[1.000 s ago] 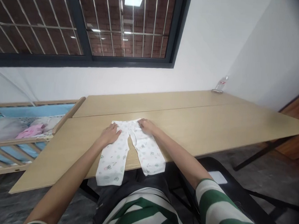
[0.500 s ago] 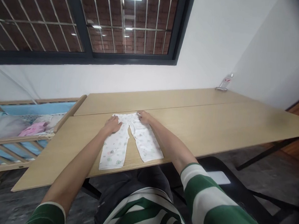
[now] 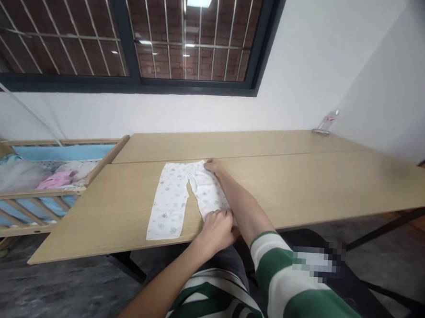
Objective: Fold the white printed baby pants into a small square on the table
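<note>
while the fingers of the left hand (image 3: 218, 230) sit together, curled over the lower end of one leg of the white printed pants (image 3: 170, 199), those of the right hand (image 3: 214, 166) lie at the waistband corner on the same side; whether either set is clamped on the cloth, i cannot tell. the pants lie spread out on the pale wooden surface (image 3: 286, 182), waistband away from the person, both legs pointing toward the near edge with a narrow gap between them. the right forearm runs beside the covered leg, back to a green and white striped sleeve (image 3: 281, 264). to the left, beside the surface, stands a wooden crib (image 3: 33, 193) with blue lining, holding pale bedding and a pink cloth (image 3: 56, 179). a clear bottle (image 3: 329, 119) with a red mark is at the far right corner, near the white wall (image 3: 304, 64), and a dark-framed window (image 3: 198, 87) with bars is above.
</note>
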Demonstrator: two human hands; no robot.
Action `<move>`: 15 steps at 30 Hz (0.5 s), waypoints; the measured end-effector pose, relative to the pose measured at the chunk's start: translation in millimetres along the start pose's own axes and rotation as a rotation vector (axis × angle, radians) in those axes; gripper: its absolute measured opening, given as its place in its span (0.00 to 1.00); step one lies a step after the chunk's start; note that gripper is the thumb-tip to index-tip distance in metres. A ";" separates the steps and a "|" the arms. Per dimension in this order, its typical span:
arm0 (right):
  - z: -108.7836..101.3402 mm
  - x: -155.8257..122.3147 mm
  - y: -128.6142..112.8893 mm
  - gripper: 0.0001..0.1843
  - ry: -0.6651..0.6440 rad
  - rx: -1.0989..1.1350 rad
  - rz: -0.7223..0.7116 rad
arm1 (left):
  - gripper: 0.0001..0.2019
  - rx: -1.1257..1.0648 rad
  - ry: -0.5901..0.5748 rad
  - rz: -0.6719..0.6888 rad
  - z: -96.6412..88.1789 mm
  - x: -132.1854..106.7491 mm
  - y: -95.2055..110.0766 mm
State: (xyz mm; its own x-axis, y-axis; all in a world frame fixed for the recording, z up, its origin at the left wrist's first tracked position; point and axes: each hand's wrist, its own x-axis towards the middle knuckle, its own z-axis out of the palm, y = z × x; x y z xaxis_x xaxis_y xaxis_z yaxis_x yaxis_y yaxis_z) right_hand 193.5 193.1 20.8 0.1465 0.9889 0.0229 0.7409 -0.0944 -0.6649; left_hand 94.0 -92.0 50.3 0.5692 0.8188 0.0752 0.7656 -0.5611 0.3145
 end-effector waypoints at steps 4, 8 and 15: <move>-8.9 -1.4 -2.4 0.10 -0.042 0.007 0.013 | 0.17 -0.041 -0.005 -0.049 2.3 9.0 -0.7; -21.5 -2.0 -7.8 0.08 -0.110 -0.006 0.021 | 0.15 -0.057 0.000 -0.040 -1.5 8.4 -3.7; -46.5 -10.4 -14.6 0.16 -0.269 -0.041 0.032 | 0.12 -0.125 0.025 -0.073 -9.1 2.4 -11.2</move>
State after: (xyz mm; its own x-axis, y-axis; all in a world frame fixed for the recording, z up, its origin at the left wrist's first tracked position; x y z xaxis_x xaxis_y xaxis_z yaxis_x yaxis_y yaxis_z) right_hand 211.6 178.9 65.0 -0.0052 0.9796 -0.2008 0.7657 -0.1252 -0.6309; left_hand 84.1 -82.6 55.5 0.5042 0.8607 0.0706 0.7607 -0.4813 0.4356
